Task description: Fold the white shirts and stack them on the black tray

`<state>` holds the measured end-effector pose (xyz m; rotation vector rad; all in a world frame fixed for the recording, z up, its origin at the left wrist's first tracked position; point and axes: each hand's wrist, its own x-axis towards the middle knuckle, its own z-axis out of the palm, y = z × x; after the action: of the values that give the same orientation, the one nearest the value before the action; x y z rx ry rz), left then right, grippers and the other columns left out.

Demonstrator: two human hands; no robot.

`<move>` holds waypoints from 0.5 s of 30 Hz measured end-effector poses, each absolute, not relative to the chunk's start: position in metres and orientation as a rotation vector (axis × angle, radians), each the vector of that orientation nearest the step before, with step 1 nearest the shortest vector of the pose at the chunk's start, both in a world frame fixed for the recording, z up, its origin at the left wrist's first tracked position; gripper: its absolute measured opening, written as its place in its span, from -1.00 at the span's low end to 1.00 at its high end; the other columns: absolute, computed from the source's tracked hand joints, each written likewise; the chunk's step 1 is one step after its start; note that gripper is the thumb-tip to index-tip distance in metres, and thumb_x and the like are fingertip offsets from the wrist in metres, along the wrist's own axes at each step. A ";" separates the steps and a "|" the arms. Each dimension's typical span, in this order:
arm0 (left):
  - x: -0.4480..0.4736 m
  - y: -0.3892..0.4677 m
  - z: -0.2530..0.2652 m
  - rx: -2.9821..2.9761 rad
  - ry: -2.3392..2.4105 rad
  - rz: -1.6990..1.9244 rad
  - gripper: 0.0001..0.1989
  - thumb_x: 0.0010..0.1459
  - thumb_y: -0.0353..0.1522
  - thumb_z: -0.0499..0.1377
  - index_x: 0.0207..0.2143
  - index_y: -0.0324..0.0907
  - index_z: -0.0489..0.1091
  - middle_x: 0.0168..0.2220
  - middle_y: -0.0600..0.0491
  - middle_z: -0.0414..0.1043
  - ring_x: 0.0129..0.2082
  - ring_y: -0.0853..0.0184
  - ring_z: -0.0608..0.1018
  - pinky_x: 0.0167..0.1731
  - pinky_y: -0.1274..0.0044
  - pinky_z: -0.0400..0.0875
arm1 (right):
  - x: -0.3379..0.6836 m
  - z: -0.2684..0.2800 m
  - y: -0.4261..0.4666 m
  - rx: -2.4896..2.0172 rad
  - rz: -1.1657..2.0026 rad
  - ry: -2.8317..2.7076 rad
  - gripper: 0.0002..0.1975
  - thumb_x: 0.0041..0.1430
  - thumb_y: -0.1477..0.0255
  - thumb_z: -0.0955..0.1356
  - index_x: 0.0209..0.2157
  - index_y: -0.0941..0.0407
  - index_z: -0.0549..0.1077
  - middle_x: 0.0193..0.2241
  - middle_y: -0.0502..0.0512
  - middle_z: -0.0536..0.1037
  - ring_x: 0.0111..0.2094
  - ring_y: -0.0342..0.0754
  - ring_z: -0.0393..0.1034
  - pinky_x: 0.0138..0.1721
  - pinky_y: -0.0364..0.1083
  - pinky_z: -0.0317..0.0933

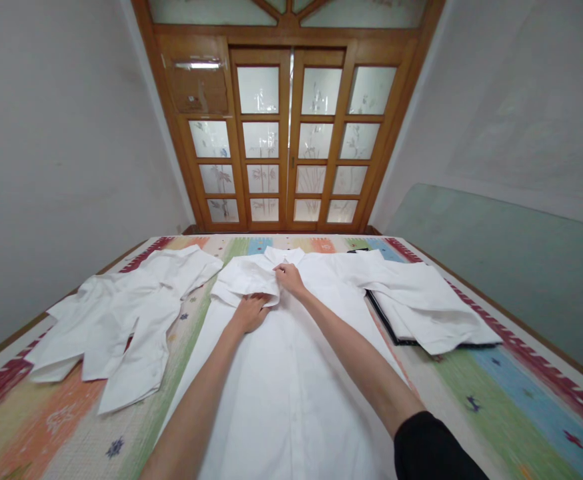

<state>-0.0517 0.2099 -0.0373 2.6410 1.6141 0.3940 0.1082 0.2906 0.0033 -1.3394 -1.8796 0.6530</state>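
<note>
A white button-up shirt lies spread front side up before me, its collar at the far end. Its left-side short sleeve is folded inward over the chest. My left hand rests at the sleeve's opening, palm down and looking flat, with its fingertips tucked under the fabric and hidden. Just below the collar, my right hand is closed, thumb and fingers pinching the shirt's cloth at the folded sleeve's inner edge. The other sleeve extends to the right.
Crumpled white garments lie on the left. At the right, another white garment rests partly over a dark-edged flat item. A colourful patterned cloth covers the table. Beyond stand wooden glazed doors; a pale green panel leans right.
</note>
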 end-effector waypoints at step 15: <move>-0.053 0.207 -0.033 2.508 1.558 0.409 -0.50 0.14 -0.35 0.04 0.17 -0.10 0.28 0.26 -0.05 0.16 0.30 0.14 0.12 0.24 0.02 -0.18 | 0.225 0.005 0.253 -1.478 1.102 -1.850 -0.87 -0.06 0.45 0.27 -0.43 0.14 0.42 -0.43 0.10 0.52 -0.45 -0.10 0.38 -0.46 -0.16 0.27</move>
<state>-0.0532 0.2072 -0.0329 2.5076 1.5585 0.4095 0.2252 0.2532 0.0049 -1.4777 -1.8500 1.1024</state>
